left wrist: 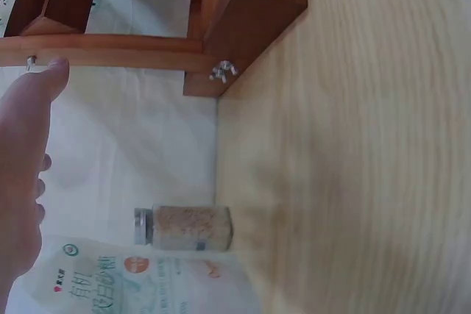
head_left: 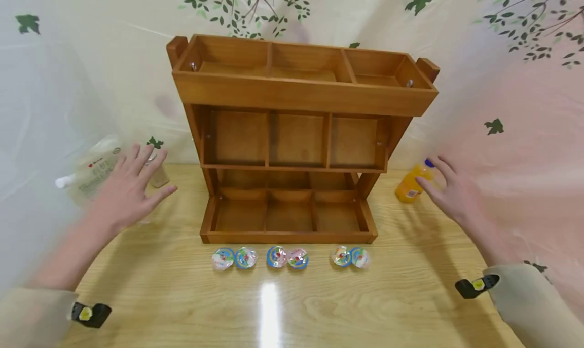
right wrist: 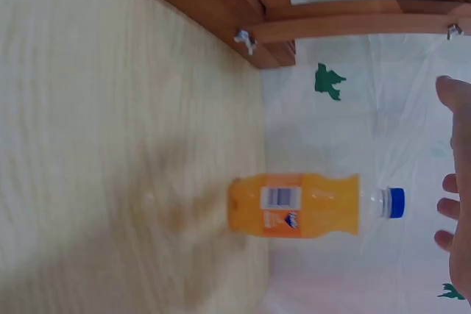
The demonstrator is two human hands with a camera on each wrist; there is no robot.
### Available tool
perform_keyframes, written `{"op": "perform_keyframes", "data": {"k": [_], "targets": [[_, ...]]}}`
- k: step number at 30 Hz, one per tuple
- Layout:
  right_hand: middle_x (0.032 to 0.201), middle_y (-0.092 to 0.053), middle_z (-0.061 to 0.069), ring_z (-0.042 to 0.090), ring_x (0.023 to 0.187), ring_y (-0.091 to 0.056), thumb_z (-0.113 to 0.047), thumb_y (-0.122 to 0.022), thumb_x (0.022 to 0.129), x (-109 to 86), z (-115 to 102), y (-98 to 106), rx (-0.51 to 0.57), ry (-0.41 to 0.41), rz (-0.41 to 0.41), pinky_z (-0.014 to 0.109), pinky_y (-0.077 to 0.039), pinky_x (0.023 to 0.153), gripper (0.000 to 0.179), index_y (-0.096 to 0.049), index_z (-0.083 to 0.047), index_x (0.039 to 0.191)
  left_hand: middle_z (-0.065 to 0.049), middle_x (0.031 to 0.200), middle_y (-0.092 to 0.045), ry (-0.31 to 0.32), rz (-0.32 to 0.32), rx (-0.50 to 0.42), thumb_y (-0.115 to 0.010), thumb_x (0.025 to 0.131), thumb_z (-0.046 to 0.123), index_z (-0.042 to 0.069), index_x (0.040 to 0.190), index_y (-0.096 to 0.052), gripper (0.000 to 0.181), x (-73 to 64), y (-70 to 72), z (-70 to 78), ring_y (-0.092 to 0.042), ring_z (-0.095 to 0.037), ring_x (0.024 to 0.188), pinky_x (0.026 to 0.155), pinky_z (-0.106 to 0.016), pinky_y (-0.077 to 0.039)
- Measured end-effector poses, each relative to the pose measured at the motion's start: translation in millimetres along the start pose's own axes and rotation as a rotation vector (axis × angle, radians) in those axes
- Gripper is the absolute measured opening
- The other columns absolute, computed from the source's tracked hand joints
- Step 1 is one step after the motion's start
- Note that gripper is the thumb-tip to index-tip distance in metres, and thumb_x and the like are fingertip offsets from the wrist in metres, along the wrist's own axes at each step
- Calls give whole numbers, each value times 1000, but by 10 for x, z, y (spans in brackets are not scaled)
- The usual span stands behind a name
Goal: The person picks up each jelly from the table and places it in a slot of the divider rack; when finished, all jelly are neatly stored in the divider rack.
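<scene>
My left hand (head_left: 130,188) is held up with spread fingers over the left side, holding nothing. Behind it, partly hidden, stand a glass jar of pale brown grains (left wrist: 193,228) with a metal cap and a white printed pouch (left wrist: 147,284). On the right, my right hand (head_left: 456,191) is raised with its fingers apart and nothing in them, beside an orange juice bottle (right wrist: 294,205) with a blue cap. Between the hands stands a three-tier wooden rack (head_left: 292,97). In front of it lie three pairs of small round clear-wrapped cups, a left pair (head_left: 223,258), a middle pair (head_left: 298,258) and a right pair (head_left: 341,256).
Each rack tier is split into three compartments, with wing nuts (left wrist: 223,71) on the side posts. The light wood table (head_left: 315,307) runs back to a pale curtain (head_left: 91,44) printed with leaves. Glare falls on the table's front middle.
</scene>
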State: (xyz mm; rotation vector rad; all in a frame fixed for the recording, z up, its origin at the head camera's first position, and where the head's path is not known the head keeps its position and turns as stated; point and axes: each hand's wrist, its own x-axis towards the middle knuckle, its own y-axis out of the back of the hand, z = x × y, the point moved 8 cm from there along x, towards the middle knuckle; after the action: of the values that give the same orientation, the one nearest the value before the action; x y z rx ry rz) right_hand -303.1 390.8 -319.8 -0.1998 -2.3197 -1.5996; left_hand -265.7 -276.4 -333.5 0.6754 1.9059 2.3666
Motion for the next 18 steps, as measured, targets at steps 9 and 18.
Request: {"op": "perform_keyframes", "data": {"k": [9, 18], "targets": [[151, -51, 27, 50, 136, -46, -23, -66, 101, -204, -148, -133, 298, 54, 120, 60, -39, 115, 53, -53, -9, 150, -23, 170, -20, 124, -38, -179, -55, 103, 53, 24, 168, -9, 84, -174, -306, 80, -28, -55, 149, 112, -77, -29], [131, -68, -1, -12, 110, -54, -13, -70, 98, -362, -278, -334, 370, 142, 11, 1, -45, 91, 43, -63, -10, 141, -24, 169, -22, 189, -38, -360, -53, 105, 50, 29, 167, -9, 79, -234, -561, 191, -26, -59, 148, 113, -80, -24]]}}
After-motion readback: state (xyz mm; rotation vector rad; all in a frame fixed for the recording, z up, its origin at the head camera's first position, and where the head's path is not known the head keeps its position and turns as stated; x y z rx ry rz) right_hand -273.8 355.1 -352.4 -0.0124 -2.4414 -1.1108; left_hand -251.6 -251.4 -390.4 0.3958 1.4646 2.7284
